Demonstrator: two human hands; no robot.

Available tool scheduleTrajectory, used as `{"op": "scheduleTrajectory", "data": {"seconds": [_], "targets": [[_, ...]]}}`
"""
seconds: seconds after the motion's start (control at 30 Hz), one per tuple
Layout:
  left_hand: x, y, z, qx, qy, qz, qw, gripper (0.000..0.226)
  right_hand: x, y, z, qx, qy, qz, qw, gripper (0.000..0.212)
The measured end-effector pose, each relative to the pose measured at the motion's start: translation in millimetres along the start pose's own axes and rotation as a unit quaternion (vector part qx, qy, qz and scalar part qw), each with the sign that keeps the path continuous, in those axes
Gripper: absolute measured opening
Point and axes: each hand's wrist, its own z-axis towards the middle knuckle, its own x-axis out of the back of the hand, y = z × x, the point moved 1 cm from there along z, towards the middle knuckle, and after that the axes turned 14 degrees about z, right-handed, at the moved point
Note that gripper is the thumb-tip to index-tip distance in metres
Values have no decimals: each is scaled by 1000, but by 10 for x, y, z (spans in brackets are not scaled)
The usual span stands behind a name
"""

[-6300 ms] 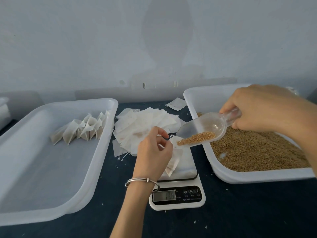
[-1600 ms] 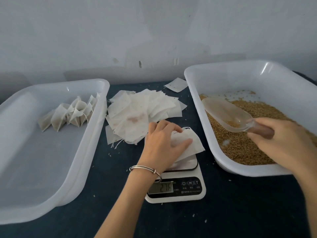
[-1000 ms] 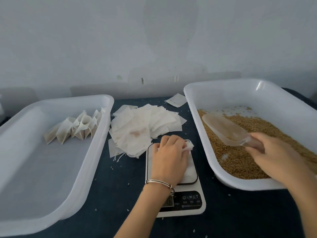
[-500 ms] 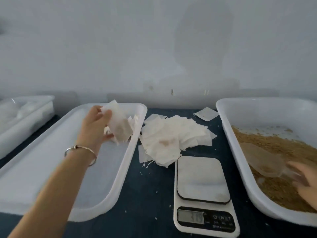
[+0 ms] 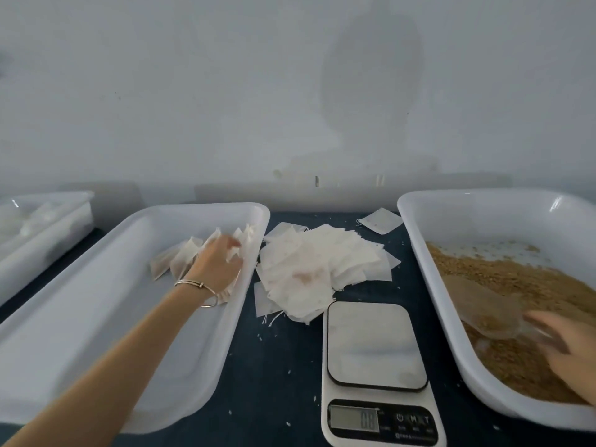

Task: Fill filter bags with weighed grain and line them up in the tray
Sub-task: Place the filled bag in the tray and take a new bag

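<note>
The left hand (image 5: 219,266) has come down from above the white tray (image 5: 96,317) and now sits low inside it, at the near end of the row of filled bags (image 5: 190,256) along the tray's far right corner. The bag it carried in the air half a second ago is now tucked under the palm and wrist, only its lower edge showing. The fingers reach forward over the row; whether they grip the bag or merely press it into place I cannot tell.

The scale (image 5: 374,346) stands bare and its display has changed from the earlier reading, though the digits are too blurred to read surely.

The right hand (image 5: 571,353) rests in the grain tray (image 5: 419,240), fingers loosely spread at the handle of the clear scoop (image 5: 483,311), which lies on the grain (image 5: 532,285) with a little inside. It is touching the handle, but a firm grasp is not shown.

The step in hand looks like setting a filled bag in line. Next would likely be taking an empty bag from the pile (image 5: 319,266) between the tray and the scale, which calls for peeling off one thin sheet alone.
</note>
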Motion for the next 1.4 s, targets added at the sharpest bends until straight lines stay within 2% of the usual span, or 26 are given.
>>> {"op": "scheduleTrajectory", "data": {"seconds": [0.07,0.1,0.13,0.2,0.27,0.3,0.33,0.4,0.5,0.67,0.7,0.8,0.87,1.0,1.07,1.2,1.3,1.33,1.4], "targets": [[152,319,-180,-74,100,-64,990,15,91,-120,-95,17,-30,-32,999,45],[171,491,-288,-128,111,-79,983,11,139,-182,-133,25,-26,-36,999,46],[118,651,-392,-175,89,-51,979,11,185,-269,-193,25,-36,-41,998,46],[-144,918,-517,-215,-17,119,969,20,242,-390,-276,30,-38,-51,998,43],[-438,1027,-543,-192,-134,302,924,29,272,-498,-352,37,-45,-35,998,41],[-575,1037,-534,-180,-172,348,904,31,290,-533,-391,41,-45,-19,998,42],[-675,1043,-522,-170,-184,368,895,31,315,-569,-427,40,-47,-11,998,43],[-778,1019,-479,-152,-160,374,901,30,352,-622,-482,41,-43,0,998,44],[-729,926,-438,-123,-97,355,922,28,367,-666,-524,48,-39,-5,998,44],[-553,759,-507,-69,-43,272,959,16,352,-638,-511,54,-21,-4,998,44],[-515,737,-538,-63,-21,243,968,17,348,-631,-507,56,-17,-6,998,43],[-448,704,-623,-81,39,133,987,41,335,-617,-492,59,-9,-4,998,43],[-421,726,-683,-89,53,98,990,48,334,-618,-487,58,-10,-2,998,43],[-450,722,-727,-87,66,136,985,29,341,-640,-502,51,-12,-10,999,44],[-456,700,-737,-69,60,130,987,29,341,-641,-502,54,-12,-14,998,43],[-417,657,-751,-45,86,30,995,30,341,-640,-493,52,-21,-4,998,38],[-374,660,-735,-47,91,-20,995,15,338,-641,-487,54,-21,-7,998,38],[-366,672,-740,-48,93,-37,994,16,335,-642,-487,54,-22,-11,998,38],[-371,696,-760,-52,107,-57,991,32,330,-637,-487,51,-19,-16,998,40]]}}
